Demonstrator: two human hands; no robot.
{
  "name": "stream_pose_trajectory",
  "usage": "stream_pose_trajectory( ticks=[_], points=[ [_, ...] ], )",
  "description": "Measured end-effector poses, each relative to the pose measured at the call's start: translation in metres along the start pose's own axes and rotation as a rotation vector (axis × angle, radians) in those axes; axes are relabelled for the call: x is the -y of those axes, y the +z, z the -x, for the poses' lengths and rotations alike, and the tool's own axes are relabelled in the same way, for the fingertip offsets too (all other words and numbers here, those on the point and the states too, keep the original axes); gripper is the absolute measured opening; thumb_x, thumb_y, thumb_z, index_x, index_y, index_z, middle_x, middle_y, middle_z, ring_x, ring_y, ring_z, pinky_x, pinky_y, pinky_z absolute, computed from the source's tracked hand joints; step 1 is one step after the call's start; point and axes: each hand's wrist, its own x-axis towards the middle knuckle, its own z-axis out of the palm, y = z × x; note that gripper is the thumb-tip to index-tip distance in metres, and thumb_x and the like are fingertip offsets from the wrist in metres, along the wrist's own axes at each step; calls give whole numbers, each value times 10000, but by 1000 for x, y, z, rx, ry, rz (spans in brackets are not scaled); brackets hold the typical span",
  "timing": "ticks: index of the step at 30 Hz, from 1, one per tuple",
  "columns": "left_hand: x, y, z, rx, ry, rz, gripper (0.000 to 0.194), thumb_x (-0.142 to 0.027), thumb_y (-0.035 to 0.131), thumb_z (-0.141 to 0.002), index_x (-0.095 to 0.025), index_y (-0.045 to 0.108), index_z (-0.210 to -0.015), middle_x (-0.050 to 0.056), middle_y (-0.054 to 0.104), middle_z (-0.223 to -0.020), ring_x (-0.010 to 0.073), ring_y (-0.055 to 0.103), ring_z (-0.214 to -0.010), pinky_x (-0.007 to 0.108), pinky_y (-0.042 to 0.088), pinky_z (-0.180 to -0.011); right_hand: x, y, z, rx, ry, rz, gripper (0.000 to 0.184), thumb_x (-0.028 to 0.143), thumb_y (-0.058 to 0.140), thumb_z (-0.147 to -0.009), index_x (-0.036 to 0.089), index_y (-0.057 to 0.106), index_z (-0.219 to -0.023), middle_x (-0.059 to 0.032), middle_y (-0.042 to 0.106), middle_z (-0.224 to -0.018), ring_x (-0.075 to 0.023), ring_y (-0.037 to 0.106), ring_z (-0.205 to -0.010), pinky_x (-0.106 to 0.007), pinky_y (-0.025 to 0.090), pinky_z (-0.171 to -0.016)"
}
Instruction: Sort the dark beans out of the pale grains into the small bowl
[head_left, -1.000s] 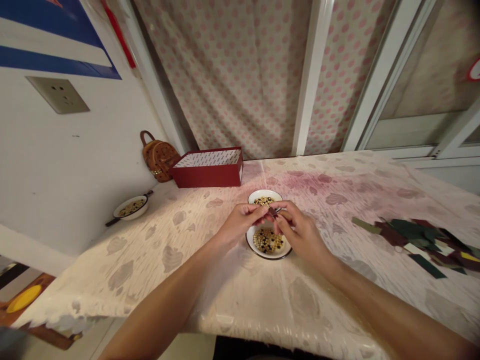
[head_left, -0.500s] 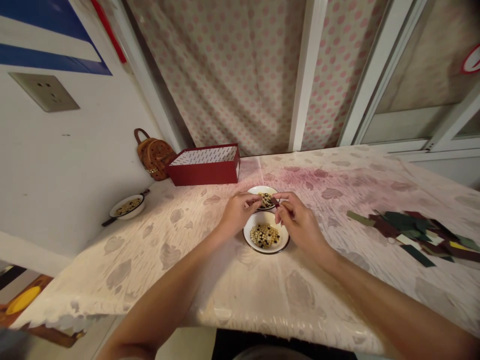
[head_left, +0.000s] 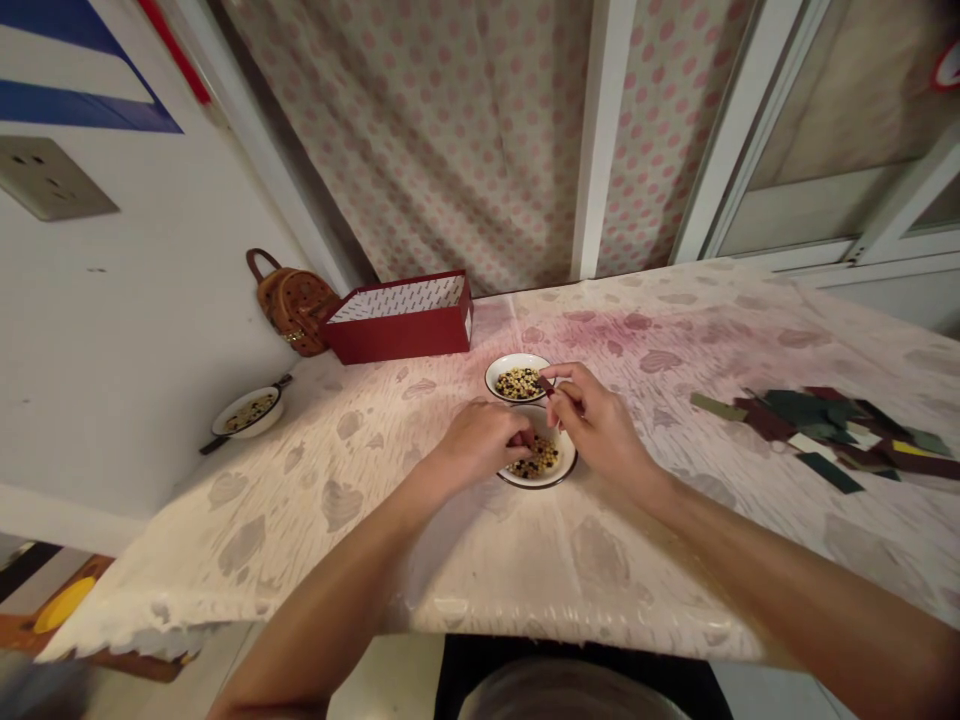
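Note:
My left hand [head_left: 484, 441] reaches over the near white bowl [head_left: 562, 468], its fingers curled down into the small yellow and black bead-like pieces [head_left: 537, 460]. Whatever its fingertips pinch is hidden. My right hand [head_left: 589, 410] hovers at the right rims of both bowls, with a small dark red strip [head_left: 546, 384] between thumb and fingers and the index finger stretched out. Just behind stands the far white bowl [head_left: 491, 377], dark-rimmed like the near one and holding more mixed pieces [head_left: 519, 382].
A heap of green, brown and cream strips [head_left: 832, 425] lies at the right. An open dark red box [head_left: 405, 335] stands at the back left beside a small brown backpack [head_left: 292, 300]. Against the left wall is another bowl [head_left: 259, 421] of pieces. A patterned cloth [head_left: 360, 550] covers the table.
My left hand has moved from the far bowl down and towards me into the near bowl. The right hand keeps the dark red strip in nearly the same place. The view has shifted slightly.

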Motion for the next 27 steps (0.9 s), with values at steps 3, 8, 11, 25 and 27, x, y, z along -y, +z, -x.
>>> stream_pose_trajectory(
  ticks=[3,8,11,25,27],
  points=[
    [0,2,0,-37,0,45,48,-193,716,-827,-212,759,-835,14,746,-789,203,669,-787,315,458,-756,-1,1,0,3,-4,1,228,207,451,-962,210,535,-1174,48,627,-661,-144,582,-593,-268,434,-635],
    [7,10,2,-165,-54,438,100,-140,654,-802,-202,732,-812,6,711,-763,162,628,-714,272,433,-664,-1,2,1,30,8,-19,233,214,451,-967,214,531,-1185,41,632,-674,-149,589,-614,-272,440,-647],
    [12,12,0,-254,-102,827,52,-189,681,-806,-180,716,-843,20,720,-822,148,639,-753,273,474,-723,1,3,1,37,4,-38,234,210,455,-960,208,540,-1178,45,623,-655,-147,584,-603,-270,437,-641],
    [17,13,-3,-303,-259,1566,428,-306,912,-676,-134,706,-1010,53,741,-936,136,687,-848,295,525,-852,-3,10,6,114,-26,-86,247,210,437,-968,210,541,-1193,58,600,-649,-143,585,-594,-261,448,-626],
    [17,14,-4,-298,-245,1583,434,-312,919,-671,-134,704,-1003,53,738,-944,139,690,-849,312,533,-876,-2,9,6,118,-30,-78,250,209,438,-966,213,544,-1193,57,602,-648,-145,589,-595,-263,449,-626]
  ],
)
